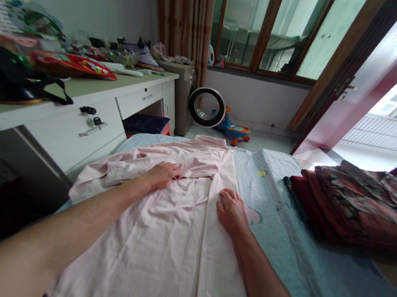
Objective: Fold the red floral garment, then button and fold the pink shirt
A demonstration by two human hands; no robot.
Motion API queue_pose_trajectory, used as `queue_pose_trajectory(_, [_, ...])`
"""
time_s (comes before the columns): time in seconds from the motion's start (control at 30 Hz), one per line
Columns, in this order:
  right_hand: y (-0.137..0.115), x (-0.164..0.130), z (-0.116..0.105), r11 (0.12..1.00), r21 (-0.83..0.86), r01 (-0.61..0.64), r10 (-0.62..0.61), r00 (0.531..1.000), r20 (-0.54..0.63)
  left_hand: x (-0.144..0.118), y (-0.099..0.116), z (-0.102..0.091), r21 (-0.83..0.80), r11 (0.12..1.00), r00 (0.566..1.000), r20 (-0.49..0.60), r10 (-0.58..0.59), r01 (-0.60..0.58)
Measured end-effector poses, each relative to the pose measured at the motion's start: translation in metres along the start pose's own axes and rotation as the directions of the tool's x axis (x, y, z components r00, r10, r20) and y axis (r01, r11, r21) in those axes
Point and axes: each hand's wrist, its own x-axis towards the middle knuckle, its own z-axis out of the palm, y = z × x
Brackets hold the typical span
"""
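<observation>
— Nearest to you lies the hem end of the pink shirt (pixel 168 244), spread flat along the blue bedspread (pixel 292 243), collar pointing away from you. What sits at your far left?

— Your white desk (pixel 78 99) runs along that side, crowded with a black bag (pixel 9 78) and a red packet (pixel 72 64); keys (pixel 92 116) hang at a drawer.

— And your left hand (pixel 162 174)?

— You have it palm down on the shirt's chest, fingers spread flat, pinching nothing, just beside the folded-in sleeve (pixel 111 175).

— Your right hand (pixel 231 210)?

— You press it flat too, fingers open and together, on the shirt's right edge where the cloth meets the bedspread. It grips nothing; it only lies on the fabric.

— Beyond your hands?

— You can see a round fan (pixel 206 107) and a toy car (pixel 235 130) on the floor past the bed's end.

— At your right?

— You have a stack of folded dark red clothes (pixel 359 204) resting on the bedspread, well apart from the shirt.
</observation>
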Motion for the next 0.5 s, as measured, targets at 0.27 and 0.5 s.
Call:
queue_pose_trajectory(0.27, [0.001, -0.001, 0.000, 1.000, 0.005, 0.006, -0.006, 1.000, -0.002, 0.030, -0.040, -0.006, -0.201, 0.893, 0.902, -0.079, -0.424, 0.402])
queue_pose_trajectory(0.5, [-0.003, -0.001, 0.001, 0.998, -0.059, -0.010, 0.012, 0.999, 0.036, 0.028, -0.079, 0.010, 0.009, 0.786, 0.785, 0.029, -0.619, 0.619])
